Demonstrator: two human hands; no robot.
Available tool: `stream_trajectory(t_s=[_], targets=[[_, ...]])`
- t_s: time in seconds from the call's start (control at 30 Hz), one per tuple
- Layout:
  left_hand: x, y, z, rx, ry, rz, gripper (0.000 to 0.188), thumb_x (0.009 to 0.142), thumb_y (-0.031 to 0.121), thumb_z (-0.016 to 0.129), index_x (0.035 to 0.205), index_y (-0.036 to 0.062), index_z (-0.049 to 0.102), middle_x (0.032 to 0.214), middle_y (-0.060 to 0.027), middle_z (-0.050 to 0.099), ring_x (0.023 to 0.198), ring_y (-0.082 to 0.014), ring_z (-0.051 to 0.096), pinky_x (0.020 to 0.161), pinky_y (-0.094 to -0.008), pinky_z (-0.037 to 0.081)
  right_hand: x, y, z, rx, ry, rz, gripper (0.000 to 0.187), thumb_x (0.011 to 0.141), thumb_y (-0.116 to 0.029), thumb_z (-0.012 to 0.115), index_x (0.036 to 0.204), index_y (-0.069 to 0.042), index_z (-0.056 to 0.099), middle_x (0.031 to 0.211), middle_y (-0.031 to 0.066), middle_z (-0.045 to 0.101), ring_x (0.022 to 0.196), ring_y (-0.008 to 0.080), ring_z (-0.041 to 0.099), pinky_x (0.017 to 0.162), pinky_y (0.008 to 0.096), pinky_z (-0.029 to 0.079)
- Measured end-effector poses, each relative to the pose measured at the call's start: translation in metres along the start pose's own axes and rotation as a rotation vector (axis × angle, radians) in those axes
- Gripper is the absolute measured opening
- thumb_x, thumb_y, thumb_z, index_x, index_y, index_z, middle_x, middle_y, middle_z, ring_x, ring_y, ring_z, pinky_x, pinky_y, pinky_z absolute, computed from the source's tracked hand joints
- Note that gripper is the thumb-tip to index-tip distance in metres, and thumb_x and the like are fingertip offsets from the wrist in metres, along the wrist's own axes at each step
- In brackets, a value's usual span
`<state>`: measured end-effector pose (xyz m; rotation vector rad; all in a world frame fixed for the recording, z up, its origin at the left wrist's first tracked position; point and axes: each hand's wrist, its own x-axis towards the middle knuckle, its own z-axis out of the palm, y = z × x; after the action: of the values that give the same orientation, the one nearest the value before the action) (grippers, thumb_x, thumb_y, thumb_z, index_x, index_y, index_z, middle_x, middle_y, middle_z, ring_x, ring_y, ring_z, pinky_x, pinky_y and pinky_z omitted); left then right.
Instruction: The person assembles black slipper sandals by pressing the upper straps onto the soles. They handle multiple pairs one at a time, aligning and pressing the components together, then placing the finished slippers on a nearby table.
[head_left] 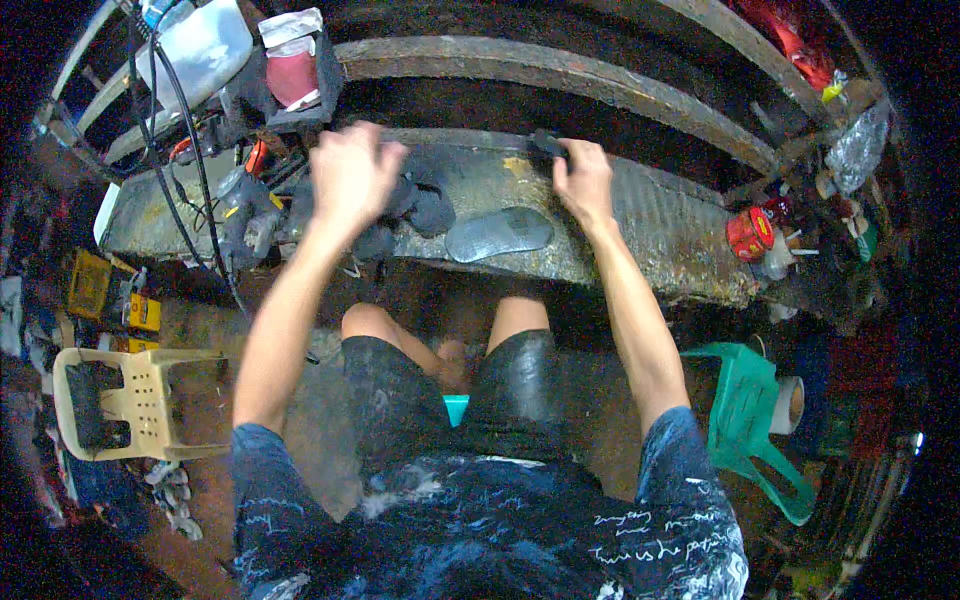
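A dark shoe sole point(498, 234) lies flat on the worn workbench point(660, 225) in front of me, between my two arms. My left hand point(352, 172) is raised over the bench's left half, thumb apart, its fingers smeared by motion. Close by it lie several dark grey rounded pieces point(432, 212), partly overlapping. Beyond the sole, near the bench's far edge, my right hand point(587, 178) is closed on a small black object point(546, 144). Its kind is too dark to make out, and my fingers cover part of it.
Black cables point(185, 150) hang down at the left, before a whitish container point(205, 50). A red can point(748, 234) stands on the bench's right end. Wooden rails point(560, 65) run behind the bench. A beige chair point(150, 405) and a green chair point(745, 410) flank me.
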<state>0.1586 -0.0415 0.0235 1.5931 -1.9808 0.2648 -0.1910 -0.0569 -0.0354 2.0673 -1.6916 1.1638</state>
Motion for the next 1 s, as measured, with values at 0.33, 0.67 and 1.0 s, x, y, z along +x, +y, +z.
stream_trajectory(t_s=[0.33,0.67,1.0], targets=[[-0.067,0.093,0.043,-0.077,-0.357,0.29,0.067,0.074,0.034,0.091,0.122,-0.0009,0.061,0.129,-0.0189,0.062,0.124,-0.0345,0.057,0.107,-0.0479,0.045,-0.143,-0.035,-0.191,0.886,-0.129,0.755,0.049,0.099,-0.032,0.065,0.132,0.004,0.063,0.12,0.0073,0.068,0.112,0.0192,0.063,0.105,0.0378,0.047],[-0.087,0.113,-0.018,-1.571,-0.401,-0.359,0.034,0.089,0.019,0.082,0.119,0.0043,0.076,0.095,-0.0009,0.075,0.081,-0.0096,0.066,0.076,-0.0272,0.054,-0.275,-0.148,-0.228,1.611,-0.733,1.317,0.049,0.091,-0.013,0.079,0.136,-0.008,0.06,0.122,0.006,0.071,0.109,0.0208,0.069,0.098,0.0397,0.055],[-0.205,0.148,0.053,-2.169,-0.572,-0.811,0.068,0.108,0.058,0.038,0.145,0.003,0.055,0.136,-0.0179,0.067,0.127,-0.03,0.063,0.115,-0.0451,0.044,-0.212,-0.126,-0.135,0.941,-0.531,0.908,0.04,0.102,-0.029,0.07,0.128,0.001,0.067,0.111,0.0022,0.071,0.097,0.0111,0.064,0.089,0.0276,0.051]])
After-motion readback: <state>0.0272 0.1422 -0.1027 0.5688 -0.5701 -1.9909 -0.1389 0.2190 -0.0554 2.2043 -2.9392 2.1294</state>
